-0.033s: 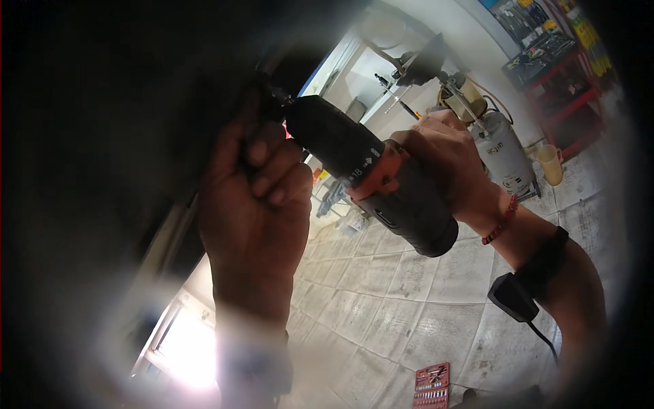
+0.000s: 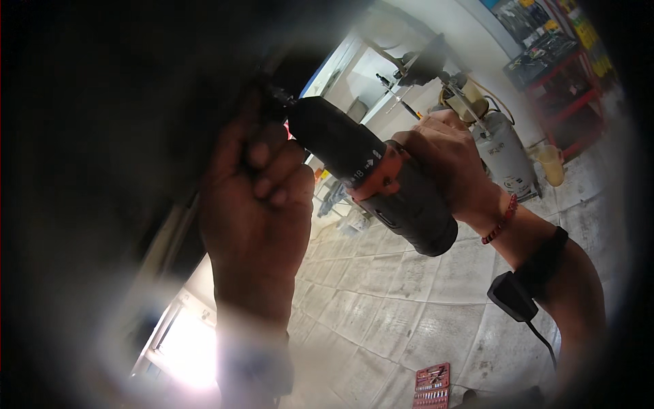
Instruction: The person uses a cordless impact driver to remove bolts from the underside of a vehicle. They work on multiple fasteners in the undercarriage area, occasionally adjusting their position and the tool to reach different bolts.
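Head view: the person looks up along both raised forearms; much of the left side and the rim is dark and blurred.
Left hand: the left hand [image 2: 255, 204] is curled into a fist, fingers together, pressed against a dark surface [image 2: 136, 102] overhead; what it grips at the fingertips is too dark to tell.
Right hand: the right hand [image 2: 446, 163] is clamped around the grip of a cordless drill [image 2: 371, 174], fingers wrapped tight.
Drill position: it sits between the two hands in the middle of the picture, its nose just beside the left fingers.
Drill axis: the long body runs from lower right to upper left; the black chuck end points up-left at the dark surface, the rear cap faces lower right.
Wrist items: a red bead bracelet [image 2: 501, 219] circles the right wrist; farther along the forearm a black strap carries a small black box [image 2: 512, 296] with a cord.
Containers: a red case [image 2: 432, 386] lies open on the tiled floor [image 2: 395, 300] below, filled with rows of small sockets or bits.
Farther things: a grey tank [image 2: 503, 155] with hoses stands across the floor, a pale yellow cup-like vessel [image 2: 550, 163] just beside it; its contents cannot be seen.
Farthest: a red tool cart [image 2: 562, 88] holds tools on its top tray.
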The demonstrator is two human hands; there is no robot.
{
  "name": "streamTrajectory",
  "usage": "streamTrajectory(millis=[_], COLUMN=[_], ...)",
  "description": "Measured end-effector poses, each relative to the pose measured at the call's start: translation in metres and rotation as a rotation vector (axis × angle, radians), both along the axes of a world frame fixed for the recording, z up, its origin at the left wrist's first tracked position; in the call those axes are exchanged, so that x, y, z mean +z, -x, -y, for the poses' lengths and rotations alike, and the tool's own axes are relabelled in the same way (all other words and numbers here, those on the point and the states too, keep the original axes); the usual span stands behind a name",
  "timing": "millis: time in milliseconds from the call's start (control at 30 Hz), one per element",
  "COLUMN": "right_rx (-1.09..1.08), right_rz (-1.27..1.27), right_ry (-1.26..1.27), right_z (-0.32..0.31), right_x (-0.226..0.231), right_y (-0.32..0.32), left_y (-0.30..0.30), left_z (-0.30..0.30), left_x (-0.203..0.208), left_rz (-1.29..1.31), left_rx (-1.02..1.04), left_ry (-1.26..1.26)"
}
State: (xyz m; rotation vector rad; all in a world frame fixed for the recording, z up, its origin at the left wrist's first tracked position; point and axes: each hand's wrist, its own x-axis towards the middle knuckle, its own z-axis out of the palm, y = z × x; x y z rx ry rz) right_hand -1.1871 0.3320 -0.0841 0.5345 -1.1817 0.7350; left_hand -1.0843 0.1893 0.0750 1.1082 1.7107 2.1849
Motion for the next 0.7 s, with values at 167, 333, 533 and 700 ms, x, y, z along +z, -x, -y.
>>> streamTrajectory(millis=[167, 333, 533, 700], right_rx=[-0.010, 0.019, -0.012, 0.007], right_rz=[0.017, -0.033, 0.002, -0.005], right_ry=[-0.027, -0.013, -0.042, -0.056], right_z=[-0.002, -0.004, -0.011, -0.012], right_x=[-0.001, -0.001, -0.006, -0.007], right_y=[0.007, 0.004, 0.002, -0.001], left_y=[-0.002, -0.004, -0.004, -0.006], left_z=[0.000, -0.005, -0.007, -0.009], left_x=[0.003, 0.005, 0.003, 0.002], left_rz=[0.043, 0.026, 0.020, 0.014], left_rx=[0.013, 0.037, 0.088, 0.165], left_ry=[-0.003, 0.017, 0.008, 0.017])
